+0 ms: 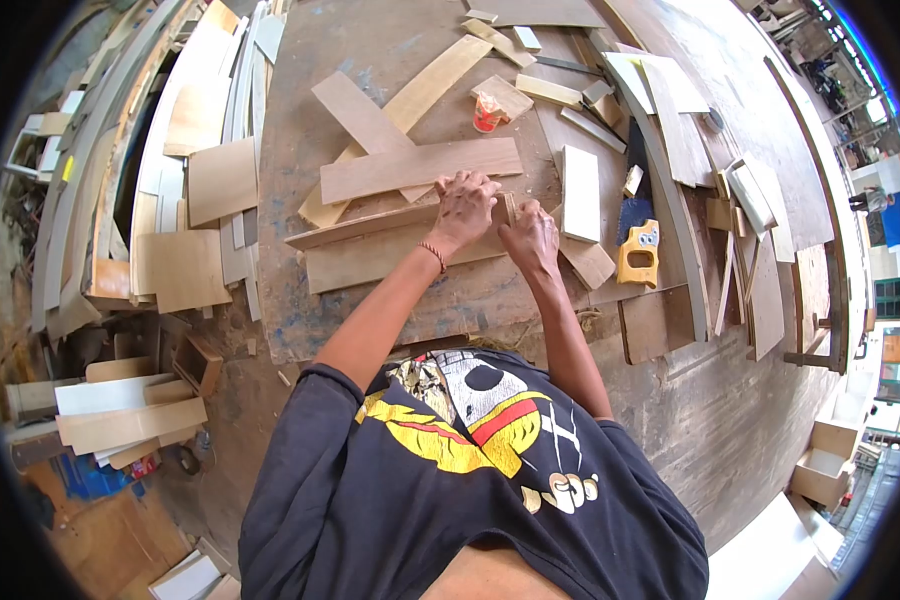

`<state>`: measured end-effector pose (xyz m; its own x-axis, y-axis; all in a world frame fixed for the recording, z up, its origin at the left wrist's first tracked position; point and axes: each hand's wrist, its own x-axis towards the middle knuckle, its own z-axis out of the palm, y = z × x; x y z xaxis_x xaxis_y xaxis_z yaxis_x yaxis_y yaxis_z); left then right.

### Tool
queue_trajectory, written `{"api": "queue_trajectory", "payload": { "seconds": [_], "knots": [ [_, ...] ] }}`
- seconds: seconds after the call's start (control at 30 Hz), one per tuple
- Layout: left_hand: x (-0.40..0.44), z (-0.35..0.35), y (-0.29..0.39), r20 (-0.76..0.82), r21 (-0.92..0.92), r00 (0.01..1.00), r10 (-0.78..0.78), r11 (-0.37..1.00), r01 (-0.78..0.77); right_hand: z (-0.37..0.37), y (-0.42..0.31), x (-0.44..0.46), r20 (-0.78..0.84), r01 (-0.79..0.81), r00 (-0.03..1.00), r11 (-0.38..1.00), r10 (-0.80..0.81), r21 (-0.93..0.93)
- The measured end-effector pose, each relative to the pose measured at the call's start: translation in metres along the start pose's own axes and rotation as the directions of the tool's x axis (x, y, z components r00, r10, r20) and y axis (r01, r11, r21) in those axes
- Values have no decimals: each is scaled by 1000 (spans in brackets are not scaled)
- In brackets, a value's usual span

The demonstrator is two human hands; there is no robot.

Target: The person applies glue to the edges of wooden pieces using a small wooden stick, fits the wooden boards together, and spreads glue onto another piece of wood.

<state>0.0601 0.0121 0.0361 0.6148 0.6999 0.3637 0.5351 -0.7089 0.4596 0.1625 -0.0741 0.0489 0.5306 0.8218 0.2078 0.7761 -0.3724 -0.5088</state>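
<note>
My left hand [465,207], with a braided band at the wrist, is closed over the upper edge of a narrow wooden board [360,228] standing on its long edge. A flat wooden board [380,262] lies along its near side. At the right end of these boards, my right hand [532,238] is closed, its fingers curled down beside a short upright end piece [511,207]. What its fingertips hold is hidden. Just beyond my left hand, another plank [420,170] lies across two crossed strips [365,112].
A yellow-handled handsaw [638,252] lies to the right, near a white-faced block [580,192]. Farther back stands a small red-and-white cup [486,112]. Stacked panels [195,190] line the left side, and offcuts [550,92] are scattered over the worktable [300,325].
</note>
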Motion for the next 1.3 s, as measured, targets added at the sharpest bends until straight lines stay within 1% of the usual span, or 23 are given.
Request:
{"api": "queue_trajectory", "payload": {
  "seconds": [0.07,0.1,0.13,0.2,0.23,0.3,0.33,0.4,0.43,0.5,0.57,0.6,0.73,0.8,0.9,0.97,1.0,1.07,1.13,1.2,1.23,1.3],
  "knots": [
    [-2,-2,1,-12,18,1000,14,1000,-13,-11,4,-4,136,-41,990,999,37,32],
    [-2,-5,1,-25,37,999,30,999,-29,-16,4,-8,101,-24,995,999,21,26],
    [-2,-6,1,-25,36,999,29,999,-28,-17,6,-11,102,-24,995,999,21,25],
    [-2,-7,0,40,53,999,14,998,-17,-17,14,-14,2,-4,1000,1000,4,12],
    [-1,-8,0,41,52,999,15,998,-17,-15,17,-15,-5,24,1000,1000,-24,1],
    [2,-11,3,173,62,984,-41,998,31,-10,19,-17,3,2,1000,1000,-2,-8],
    [6,-12,5,172,61,984,-39,998,29,-6,20,-17,11,-13,1000,1000,13,-15],
    [10,-14,7,337,82,936,-102,994,79,1,21,-18,-8,-35,999,999,35,16],
    [12,-14,7,337,82,936,-103,993,79,3,21,-18,-11,-18,1000,999,18,44],
    [17,-15,7,443,105,882,-163,986,129,5,20,-18,-17,-2,1000,997,3,72],
    [20,-16,7,463,98,872,-159,987,128,6,19,-19,27,-71,997,994,69,88],
    [20,-16,7,483,92,862,-156,988,128,6,18,-19,27,-71,997,994,69,88],
    [20,-7,1,469,86,871,-147,989,121,6,17,-20,-14,-26,1000,994,28,106],
    [21,-4,-1,477,132,864,-163,985,113,6,17,-19,-36,-12,999,994,16,113],
    [21,-2,-4,474,92,868,-148,989,119,7,14,-17,-29,-5,1000,993,8,114],
    [22,-3,-4,488,103,858,-159,987,125,8,14,-16,-51,24,999,993,-18,118],
    [23,-4,-3,501,113,849,-169,985,130,7,13,-15,-50,24,999,993,-18,118],
    [22,-3,-3,493,110,855,-161,986,123,5,13,-14,6,-20,1000,995,20,99],
    [21,-2,-4,484,109,861,-155,987,116,7,16,-14,5,-18,1000,994,18,107],
    [20,0,-4,429,61,891,-150,989,138,8,17,-13,6,-14,1000,993,13,115],
    [20,0,-4,427,60,891,-155,988,143,9,17,-13,9,-19,1000,994,18,110],
    [21,-3,-2,471,64,866,-170,985,159,9,17,-13,17,-20,1000,994,19,106]
  ]
}}
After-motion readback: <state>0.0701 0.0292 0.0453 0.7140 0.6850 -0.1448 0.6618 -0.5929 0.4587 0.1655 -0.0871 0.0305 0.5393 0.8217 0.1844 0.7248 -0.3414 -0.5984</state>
